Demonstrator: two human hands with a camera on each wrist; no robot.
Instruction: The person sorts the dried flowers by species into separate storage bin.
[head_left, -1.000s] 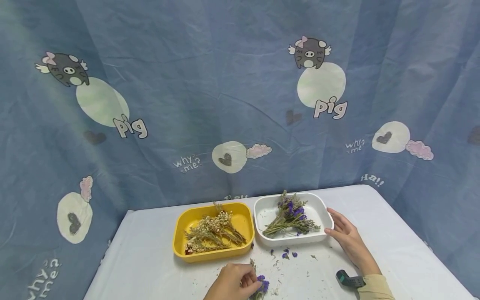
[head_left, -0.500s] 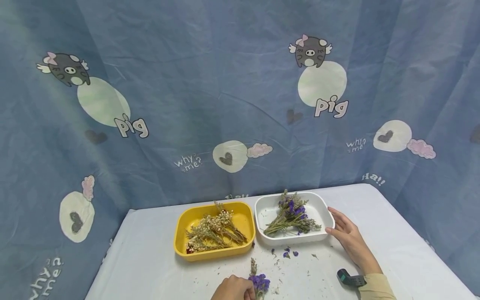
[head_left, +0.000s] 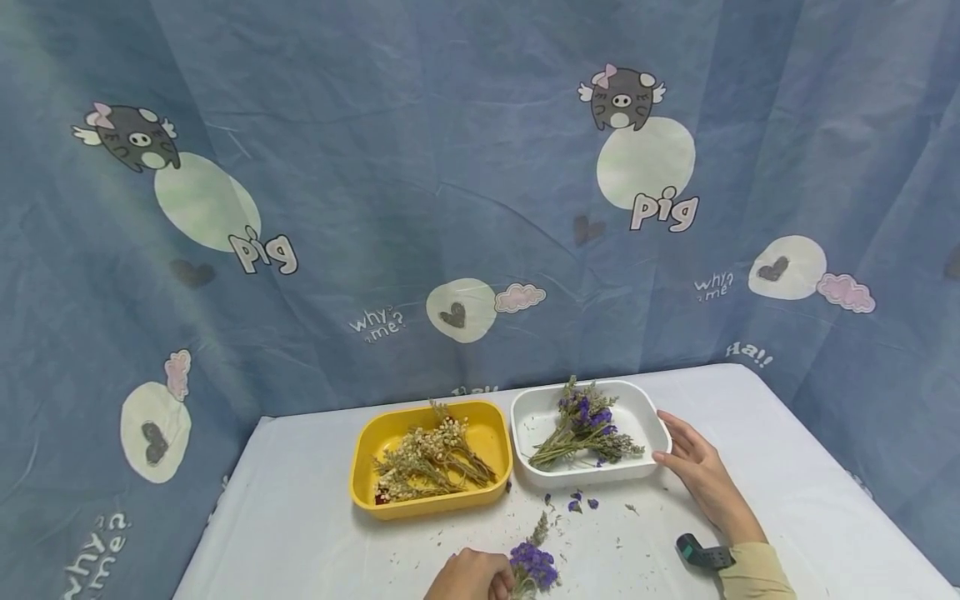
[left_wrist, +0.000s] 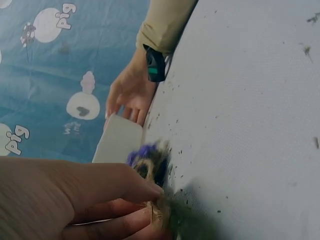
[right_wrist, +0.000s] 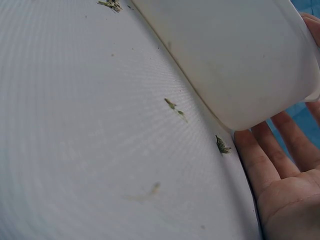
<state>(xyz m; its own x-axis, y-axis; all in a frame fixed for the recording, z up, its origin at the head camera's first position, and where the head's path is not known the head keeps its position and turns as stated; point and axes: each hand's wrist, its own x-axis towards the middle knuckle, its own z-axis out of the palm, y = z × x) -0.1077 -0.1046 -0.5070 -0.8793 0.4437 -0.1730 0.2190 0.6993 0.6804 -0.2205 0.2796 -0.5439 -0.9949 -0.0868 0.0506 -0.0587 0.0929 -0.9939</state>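
My left hand (head_left: 471,575) pinches a small bunch of dried purple flowers (head_left: 534,563) at the near edge of the head view. Its heads lean up and to the right; the stem ends are out of frame. In the left wrist view, brown twine (left_wrist: 156,212) shows at the bunch, by the thumb and fingertips. My right hand (head_left: 703,475) rests against the right end of a white tray (head_left: 588,477), fingers fairly straight along its outer wall. Inside that tray lies a larger bunch of dried purple flowers (head_left: 585,423).
A yellow tray (head_left: 429,507) with dried cream-coloured flowers (head_left: 431,457) stands left of the white one. Fallen purple petals (head_left: 575,505) and plant crumbs lie on the white tabletop (head_left: 300,517). A blue printed curtain (head_left: 337,208) hangs behind and at the sides.
My left hand has drawn slightly down toward the near edge, and the purple flower bunch has come further into view and tipped rightward. The right hand stays at the white tray.
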